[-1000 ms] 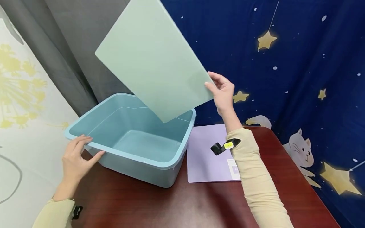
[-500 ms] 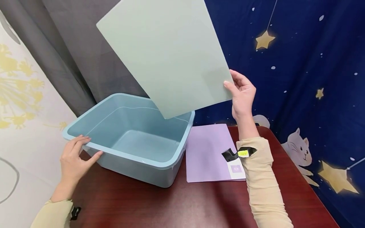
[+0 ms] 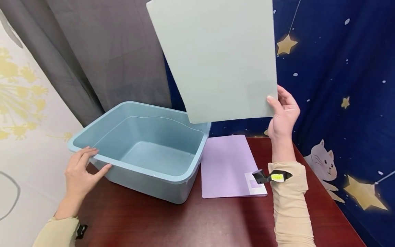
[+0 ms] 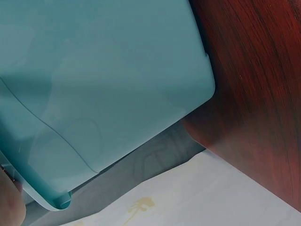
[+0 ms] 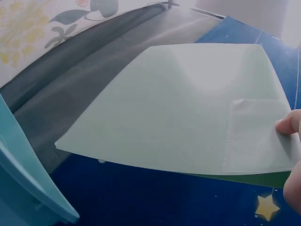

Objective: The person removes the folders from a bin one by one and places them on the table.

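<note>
A pale green folder (image 3: 222, 61) is raised above the table, its upper end cut off in the head view. My right hand (image 3: 285, 111) pinches it near the lower right corner, thumb on the near face. In the right wrist view a clear pocket (image 5: 256, 136) lies under the thumb, and darker green shows along the lower edge. The folder's lower left corner overlaps the far rim of the blue plastic tub (image 3: 163, 154). My left hand (image 3: 79, 173) holds that tub by its near left rim, fingers over the edge and thumb against the outer wall.
To the right of the tub, a light purple folder (image 3: 225, 161) with a white label (image 3: 251, 178) lies on the dark red wooden table (image 3: 191, 223). Grey curtain (image 3: 114, 58) and blue starry cloth (image 3: 327, 68) hang behind. A patterned white cloth (image 3: 31, 137) is at left.
My right hand has moved right with the green folder, which has swung from a slant to nearly upright. More of the tub and purple folder shows. My left hand stays on the rim.
</note>
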A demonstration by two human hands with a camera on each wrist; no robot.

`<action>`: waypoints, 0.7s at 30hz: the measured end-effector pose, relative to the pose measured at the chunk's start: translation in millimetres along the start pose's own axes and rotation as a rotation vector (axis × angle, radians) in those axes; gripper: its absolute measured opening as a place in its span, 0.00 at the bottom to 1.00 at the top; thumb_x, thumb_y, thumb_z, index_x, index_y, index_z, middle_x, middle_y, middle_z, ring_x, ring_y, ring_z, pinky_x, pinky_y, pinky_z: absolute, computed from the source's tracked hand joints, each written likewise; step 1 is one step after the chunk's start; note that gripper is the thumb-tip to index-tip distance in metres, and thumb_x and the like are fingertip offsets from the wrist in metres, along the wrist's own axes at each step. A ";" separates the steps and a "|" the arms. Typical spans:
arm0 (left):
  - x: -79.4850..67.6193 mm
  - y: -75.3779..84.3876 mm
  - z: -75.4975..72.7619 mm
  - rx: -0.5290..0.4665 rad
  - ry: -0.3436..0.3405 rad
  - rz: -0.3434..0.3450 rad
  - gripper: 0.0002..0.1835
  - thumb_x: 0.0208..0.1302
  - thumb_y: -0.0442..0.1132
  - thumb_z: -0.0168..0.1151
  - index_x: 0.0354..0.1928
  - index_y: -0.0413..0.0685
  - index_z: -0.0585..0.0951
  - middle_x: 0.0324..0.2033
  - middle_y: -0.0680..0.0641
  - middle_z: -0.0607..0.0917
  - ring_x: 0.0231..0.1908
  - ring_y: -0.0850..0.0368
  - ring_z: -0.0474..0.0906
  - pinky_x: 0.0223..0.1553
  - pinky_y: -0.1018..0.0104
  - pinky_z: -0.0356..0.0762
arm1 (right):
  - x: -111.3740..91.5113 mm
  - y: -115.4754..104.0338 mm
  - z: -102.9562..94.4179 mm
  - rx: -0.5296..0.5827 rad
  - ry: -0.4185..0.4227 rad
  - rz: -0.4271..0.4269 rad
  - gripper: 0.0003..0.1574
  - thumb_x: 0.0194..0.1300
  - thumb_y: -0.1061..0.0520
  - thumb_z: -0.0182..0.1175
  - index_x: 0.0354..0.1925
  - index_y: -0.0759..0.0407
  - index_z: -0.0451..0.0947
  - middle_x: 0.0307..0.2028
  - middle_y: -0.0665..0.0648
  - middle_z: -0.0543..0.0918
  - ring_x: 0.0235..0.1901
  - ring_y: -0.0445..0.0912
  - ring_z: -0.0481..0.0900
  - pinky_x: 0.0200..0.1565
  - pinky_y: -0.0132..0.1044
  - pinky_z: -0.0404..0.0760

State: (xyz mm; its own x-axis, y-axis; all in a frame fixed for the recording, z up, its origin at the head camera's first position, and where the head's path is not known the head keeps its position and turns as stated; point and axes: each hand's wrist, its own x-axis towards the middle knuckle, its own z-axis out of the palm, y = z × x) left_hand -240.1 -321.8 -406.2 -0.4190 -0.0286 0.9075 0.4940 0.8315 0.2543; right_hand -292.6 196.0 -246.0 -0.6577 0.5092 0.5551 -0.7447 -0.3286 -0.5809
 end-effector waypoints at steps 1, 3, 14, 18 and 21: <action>-0.3 0.5 0.4 0.000 -0.001 0.001 0.43 0.41 0.72 0.58 0.38 0.34 0.80 0.38 0.36 0.80 0.49 0.41 0.72 0.59 0.74 0.58 | -1.0 -2.8 -4.2 0.013 0.018 -0.004 0.19 0.47 0.80 0.58 0.40 0.71 0.79 0.34 0.62 0.82 0.36 0.49 0.77 0.37 0.36 0.70; -1.0 1.3 0.9 0.002 -0.004 0.002 0.43 0.42 0.72 0.58 0.38 0.34 0.80 0.39 0.36 0.80 0.49 0.41 0.72 0.59 0.75 0.58 | -3.6 -8.3 -13.2 0.024 0.049 -0.015 0.19 0.46 0.80 0.58 0.40 0.73 0.78 0.34 0.63 0.81 0.36 0.49 0.77 0.37 0.36 0.70; -1.7 -0.4 0.4 -0.005 -0.013 -0.001 0.43 0.41 0.72 0.58 0.39 0.35 0.80 0.39 0.36 0.80 0.49 0.41 0.72 0.58 0.77 0.57 | -18.8 -22.1 -61.2 0.019 0.125 -0.141 0.20 0.44 0.80 0.61 0.40 0.79 0.76 0.32 0.65 0.81 0.33 0.50 0.78 0.34 0.36 0.72; -1.0 -2.3 0.3 -0.008 -0.012 -0.003 0.43 0.41 0.72 0.58 0.39 0.35 0.80 0.40 0.36 0.80 0.49 0.41 0.72 0.58 0.77 0.57 | -23.7 -25.3 -79.1 0.043 0.152 -0.154 0.21 0.43 0.81 0.61 0.40 0.81 0.75 0.32 0.66 0.81 0.33 0.50 0.78 0.34 0.36 0.73; -0.3 -3.1 0.4 -0.007 -0.014 -0.002 0.43 0.41 0.73 0.58 0.39 0.35 0.80 0.39 0.36 0.80 0.49 0.41 0.72 0.58 0.77 0.57 | -27.1 -27.3 -92.0 0.034 0.168 -0.156 0.21 0.43 0.81 0.61 0.41 0.81 0.74 0.32 0.66 0.81 0.33 0.51 0.79 0.34 0.36 0.73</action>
State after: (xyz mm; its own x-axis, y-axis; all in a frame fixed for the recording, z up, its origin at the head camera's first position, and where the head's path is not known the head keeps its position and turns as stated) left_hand -241.8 -324.2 -407.4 -0.4312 -0.0225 0.9020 0.4979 0.8278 0.2587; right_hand -244.0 264.4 -300.0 -0.5080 0.6804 0.5282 -0.8414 -0.2608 -0.4733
